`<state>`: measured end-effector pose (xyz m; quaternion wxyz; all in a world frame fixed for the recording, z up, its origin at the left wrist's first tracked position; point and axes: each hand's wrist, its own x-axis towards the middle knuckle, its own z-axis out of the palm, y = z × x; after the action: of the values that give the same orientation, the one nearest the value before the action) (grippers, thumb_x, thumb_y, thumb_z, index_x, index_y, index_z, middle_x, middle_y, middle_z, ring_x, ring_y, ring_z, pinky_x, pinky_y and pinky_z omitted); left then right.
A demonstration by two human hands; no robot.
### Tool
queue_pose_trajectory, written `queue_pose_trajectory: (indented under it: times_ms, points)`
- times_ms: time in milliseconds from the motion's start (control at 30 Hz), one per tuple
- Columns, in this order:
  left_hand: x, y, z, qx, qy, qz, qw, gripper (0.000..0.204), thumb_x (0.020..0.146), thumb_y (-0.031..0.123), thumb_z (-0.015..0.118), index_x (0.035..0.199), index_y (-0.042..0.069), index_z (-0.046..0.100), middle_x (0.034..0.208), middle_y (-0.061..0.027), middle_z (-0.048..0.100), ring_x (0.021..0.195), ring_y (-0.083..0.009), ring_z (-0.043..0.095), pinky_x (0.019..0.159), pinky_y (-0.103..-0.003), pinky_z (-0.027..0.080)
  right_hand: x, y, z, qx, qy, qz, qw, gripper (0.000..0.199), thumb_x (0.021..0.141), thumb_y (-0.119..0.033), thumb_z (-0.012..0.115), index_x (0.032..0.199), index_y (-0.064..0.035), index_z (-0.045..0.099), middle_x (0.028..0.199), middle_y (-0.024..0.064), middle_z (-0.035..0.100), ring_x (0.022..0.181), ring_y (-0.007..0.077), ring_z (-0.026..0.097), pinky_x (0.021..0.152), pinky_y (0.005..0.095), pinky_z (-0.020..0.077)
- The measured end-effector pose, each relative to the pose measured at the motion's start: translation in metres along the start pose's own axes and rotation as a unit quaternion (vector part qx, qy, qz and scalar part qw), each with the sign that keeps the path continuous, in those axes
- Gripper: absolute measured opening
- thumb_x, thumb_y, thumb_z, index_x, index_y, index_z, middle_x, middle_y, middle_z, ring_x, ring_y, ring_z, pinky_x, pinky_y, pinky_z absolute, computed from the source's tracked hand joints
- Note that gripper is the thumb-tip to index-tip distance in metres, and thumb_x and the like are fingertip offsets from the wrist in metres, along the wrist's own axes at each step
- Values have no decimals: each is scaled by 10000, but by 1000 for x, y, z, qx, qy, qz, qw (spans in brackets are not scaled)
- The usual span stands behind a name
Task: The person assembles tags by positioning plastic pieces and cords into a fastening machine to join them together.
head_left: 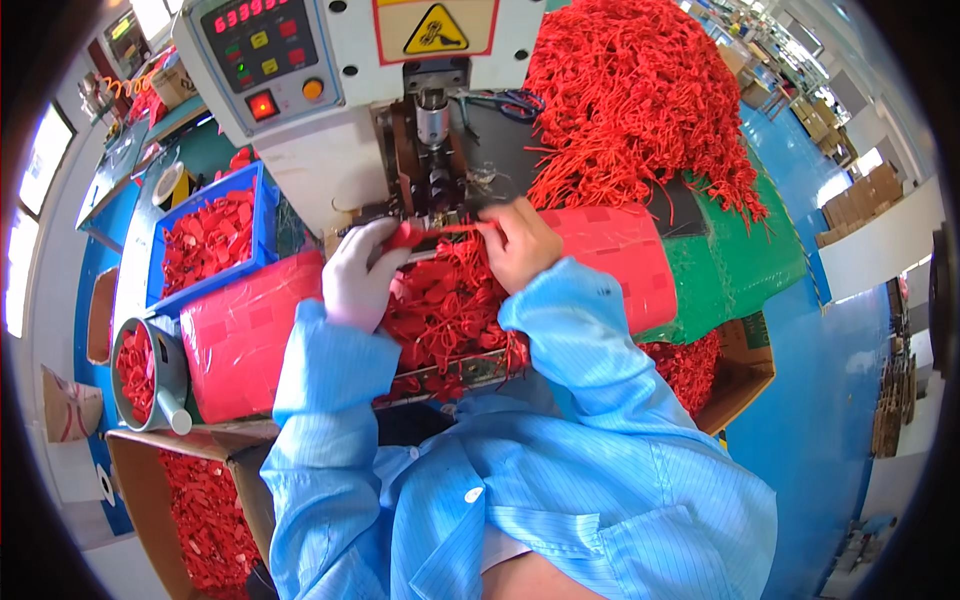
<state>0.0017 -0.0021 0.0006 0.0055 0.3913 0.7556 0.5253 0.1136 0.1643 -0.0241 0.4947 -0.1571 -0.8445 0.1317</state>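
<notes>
My left hand (pixel 358 276), in a white glove, pinches a small flat red plastic piece (pixel 404 237) at the working point of a white press-like machine (pixel 330 160). Opposite it, my bare right hand (pixel 527 246) is closed on a thin red cord (pixel 463 228), drawn toward the red piece. Whether cord and piece are joined is too small to tell. Just above both hands is the machine's metal tool head (pixel 433 120). A heap of red corded pieces (pixel 445 320) lies in a tray below my hands.
A large pile of red cords (pixel 640 100) covers the table at the back right. To the left are a blue bin (pixel 268 215) and a grey scoop-like pot (pixel 172 375), both with red pieces. Cardboard boxes (pixel 140 480) flank me. Scissors (pixel 520 103) lie behind the machine head.
</notes>
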Motion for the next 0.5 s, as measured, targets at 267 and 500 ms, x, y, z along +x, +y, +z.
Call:
queue_pose_trajectory:
  times_ms: [267,500]
  points:
    - [-39,25,-40,36,-100,75,991,346,629,-15,675,970,13,628,917,-81,619,744,-214,584,682,-270,474,-12,32,-74,-135,-101,-103,980,155,660,-45,608,796,-118,592,813,16,567,604,199,540,516,271,414]
    - [-44,6,-75,64,-113,53,990,323,628,5,680,948,30,641,941,-86,618,817,-246,591,741,-302,475,11,117,-57,-163,-140,11,976,338,675,3,559,963,-164,619,934,1,577,737,259,589,607,314,465]
